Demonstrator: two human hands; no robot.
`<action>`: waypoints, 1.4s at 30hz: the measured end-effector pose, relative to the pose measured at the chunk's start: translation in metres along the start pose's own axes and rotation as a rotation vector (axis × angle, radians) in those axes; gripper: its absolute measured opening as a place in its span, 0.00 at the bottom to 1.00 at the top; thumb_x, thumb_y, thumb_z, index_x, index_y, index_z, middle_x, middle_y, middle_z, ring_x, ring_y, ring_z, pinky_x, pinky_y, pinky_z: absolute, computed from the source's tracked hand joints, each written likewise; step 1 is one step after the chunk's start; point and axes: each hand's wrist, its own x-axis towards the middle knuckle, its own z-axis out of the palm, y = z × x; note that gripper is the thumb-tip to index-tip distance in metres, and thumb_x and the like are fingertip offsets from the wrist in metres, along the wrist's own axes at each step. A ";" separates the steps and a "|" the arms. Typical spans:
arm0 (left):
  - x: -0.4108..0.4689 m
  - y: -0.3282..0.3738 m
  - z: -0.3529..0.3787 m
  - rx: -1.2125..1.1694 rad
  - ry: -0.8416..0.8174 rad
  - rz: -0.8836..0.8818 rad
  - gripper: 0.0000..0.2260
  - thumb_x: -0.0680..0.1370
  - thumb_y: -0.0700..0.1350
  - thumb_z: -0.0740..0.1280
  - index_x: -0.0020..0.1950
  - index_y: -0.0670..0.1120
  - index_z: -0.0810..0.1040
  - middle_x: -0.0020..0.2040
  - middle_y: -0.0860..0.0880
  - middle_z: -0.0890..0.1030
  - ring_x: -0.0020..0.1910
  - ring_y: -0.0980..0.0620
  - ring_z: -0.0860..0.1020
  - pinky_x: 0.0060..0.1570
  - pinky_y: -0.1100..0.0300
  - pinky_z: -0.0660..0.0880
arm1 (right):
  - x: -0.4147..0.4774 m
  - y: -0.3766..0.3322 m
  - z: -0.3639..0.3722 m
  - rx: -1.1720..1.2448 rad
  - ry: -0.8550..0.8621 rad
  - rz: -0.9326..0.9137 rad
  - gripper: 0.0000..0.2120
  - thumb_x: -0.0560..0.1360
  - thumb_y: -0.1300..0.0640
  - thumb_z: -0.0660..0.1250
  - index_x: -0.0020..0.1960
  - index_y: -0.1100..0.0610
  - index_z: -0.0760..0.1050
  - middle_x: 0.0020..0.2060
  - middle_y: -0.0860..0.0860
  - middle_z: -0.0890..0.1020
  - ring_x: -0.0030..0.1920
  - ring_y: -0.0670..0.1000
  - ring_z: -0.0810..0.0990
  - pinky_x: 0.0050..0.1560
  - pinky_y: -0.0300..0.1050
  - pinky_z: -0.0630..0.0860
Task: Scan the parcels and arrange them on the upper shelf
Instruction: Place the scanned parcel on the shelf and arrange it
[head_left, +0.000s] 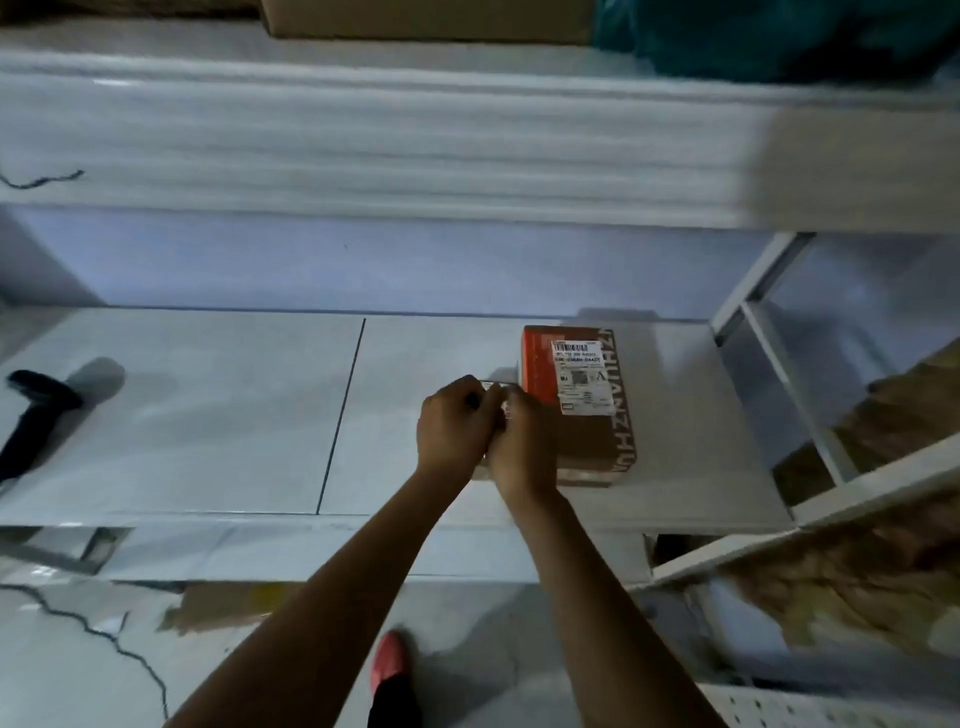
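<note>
Left hand (456, 422) and right hand (521, 442) clasp a small parcel (494, 388) (mostly hidden) beside a rectangular brown cardboard box (587, 410) on the smooth white shelf (208, 415).

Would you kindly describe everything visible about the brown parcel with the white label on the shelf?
The brown parcel is a cardboard box lying flat on the white shelf board, towards its right side. Its left face is orange-red, a white shipping label with barcodes sits on top, and large printed letters run along its right edge. It looks closed and undamaged. The person's right hand overlaps its left edge; real contact cannot be told.
</note>
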 end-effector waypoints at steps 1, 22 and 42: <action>0.003 -0.013 0.005 0.057 -0.031 -0.078 0.10 0.79 0.50 0.70 0.38 0.51 0.75 0.36 0.53 0.81 0.37 0.50 0.79 0.37 0.56 0.70 | -0.002 0.005 0.008 0.014 -0.074 0.090 0.06 0.79 0.63 0.66 0.55 0.59 0.79 0.47 0.52 0.81 0.47 0.53 0.79 0.47 0.46 0.74; -0.020 -0.053 0.020 -0.611 -0.073 -0.716 0.08 0.75 0.39 0.73 0.53 0.40 0.82 0.48 0.39 0.86 0.43 0.44 0.83 0.37 0.58 0.78 | -0.015 0.005 0.041 0.266 0.047 0.430 0.17 0.77 0.60 0.65 0.65 0.55 0.77 0.64 0.53 0.82 0.63 0.55 0.81 0.60 0.49 0.80; -0.187 0.084 -0.049 -0.778 -0.065 -0.156 0.19 0.77 0.42 0.76 0.67 0.45 0.78 0.55 0.46 0.87 0.55 0.46 0.86 0.59 0.50 0.81 | -0.151 -0.005 -0.132 1.151 -0.128 0.174 0.22 0.81 0.63 0.68 0.73 0.54 0.74 0.64 0.54 0.83 0.63 0.59 0.83 0.62 0.58 0.80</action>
